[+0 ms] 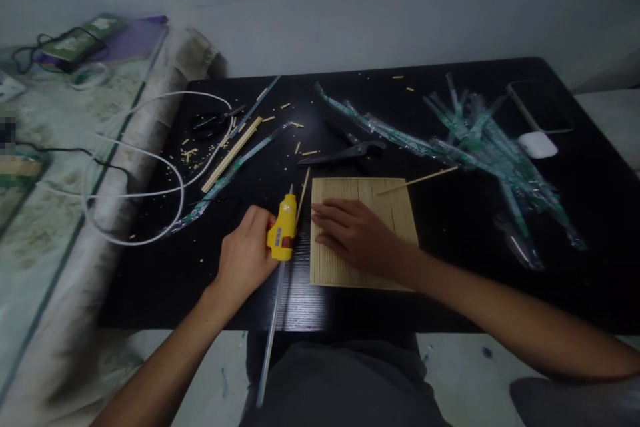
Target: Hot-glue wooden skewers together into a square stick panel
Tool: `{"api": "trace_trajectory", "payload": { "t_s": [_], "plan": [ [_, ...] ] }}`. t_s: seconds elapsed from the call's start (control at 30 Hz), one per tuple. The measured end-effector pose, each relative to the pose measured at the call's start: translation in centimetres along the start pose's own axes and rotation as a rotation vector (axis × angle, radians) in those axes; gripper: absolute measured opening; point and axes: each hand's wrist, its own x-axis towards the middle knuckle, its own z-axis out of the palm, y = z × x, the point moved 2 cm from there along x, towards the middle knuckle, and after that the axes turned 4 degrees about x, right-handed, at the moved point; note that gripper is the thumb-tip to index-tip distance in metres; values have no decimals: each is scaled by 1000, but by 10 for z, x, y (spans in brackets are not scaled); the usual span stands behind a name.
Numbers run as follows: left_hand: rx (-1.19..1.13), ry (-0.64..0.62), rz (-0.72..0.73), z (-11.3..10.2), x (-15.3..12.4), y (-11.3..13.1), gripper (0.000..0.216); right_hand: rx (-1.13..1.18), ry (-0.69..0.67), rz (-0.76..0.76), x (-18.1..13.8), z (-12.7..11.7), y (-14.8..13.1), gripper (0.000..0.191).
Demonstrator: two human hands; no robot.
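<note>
My left hand is wrapped round a yellow hot glue gun, its nozzle pointing away from me. A long clear glue stick sticks out of the gun's back end toward my lap. Flat on a square panel of thin wooden sticks rests my right hand, fingers stretched out toward the panel's left edge. One loose stick lies between the gun and the panel, partly hidden by the gun. Another thin stick lies across the panel's upper right part and past its edge.
Beyond the panel lie black-handled pliers or cutters. Left are scissors, a stick bundle, stick scraps and a looped white cable. Clear and green plastic wrappers, a phone and a white case lie right.
</note>
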Motion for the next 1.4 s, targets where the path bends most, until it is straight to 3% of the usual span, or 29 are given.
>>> {"api": "trace_trajectory", "payload": {
  "t_s": [0.27, 0.4, 0.53, 0.63, 0.83, 1.07, 1.4],
  "plan": [
    [-20, -7, -78, -6, 10, -9, 7, -12, 30, -40, -4, 2, 0, 30],
    [-196, 8, -114, -11, 13, 2, 19, 1, 41, -42, -5, 2, -1, 29],
    [-425, -70, -91, -5, 34, 20, 25, 11, 55, -64, -6, 3, -1, 27],
    [-330, 8, -100, 3, 59, 23, 24, -10, 74, -89, -6, 4, -1, 25],
    [-165, 21, -28, 13, 92, 23, 34, 23, 90, -85, -5, 3, -2, 20],
    [-191, 3, -78, 12, 95, 22, 44, 8, 138, -79, -6, 6, -2, 19],
    [-210, 14, -61, 16, 95, 18, 36, 17, 154, -64, -7, 5, -2, 20]
  ]
}}
